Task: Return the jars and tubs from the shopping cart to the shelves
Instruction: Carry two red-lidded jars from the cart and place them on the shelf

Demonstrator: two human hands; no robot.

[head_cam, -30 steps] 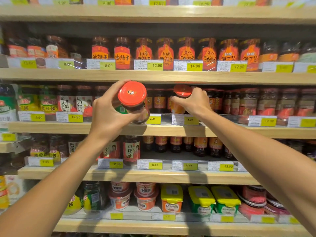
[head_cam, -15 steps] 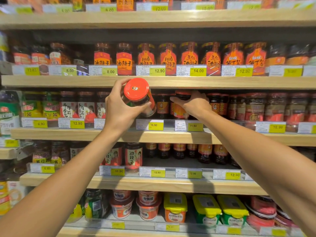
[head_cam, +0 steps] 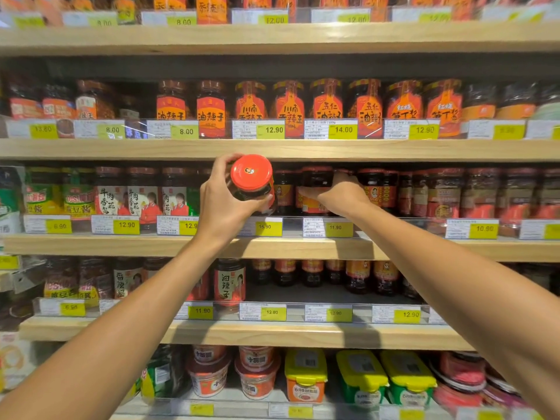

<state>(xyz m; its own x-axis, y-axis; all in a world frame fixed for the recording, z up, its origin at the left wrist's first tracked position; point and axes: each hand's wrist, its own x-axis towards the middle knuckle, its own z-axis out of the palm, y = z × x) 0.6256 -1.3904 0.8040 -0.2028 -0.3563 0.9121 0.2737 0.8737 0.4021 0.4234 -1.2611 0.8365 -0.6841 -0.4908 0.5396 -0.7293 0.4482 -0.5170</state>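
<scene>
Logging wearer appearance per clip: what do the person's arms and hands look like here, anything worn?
Both forearms are bare for all of their visible length, with no sleeve in view. The left hand and right hand wear no gloves. No watch, bracelet or ring can be seen on either arm or hand, and no markings show.

Jar (head_cam: 253, 183) held left of another jar (head_cam: 315, 189) on the shelf (head_cam: 303, 248).

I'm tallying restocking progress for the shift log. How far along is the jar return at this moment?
Done: cannot tell how many went back; the cart is out of view. In hand: the left hand holds a red-lidded jar tilted before the middle shelf, above the 16.90 tag; the right hand reaches among that shelf's jars, gripping a dark-lidded jar there. Left: seating both jars.
</scene>
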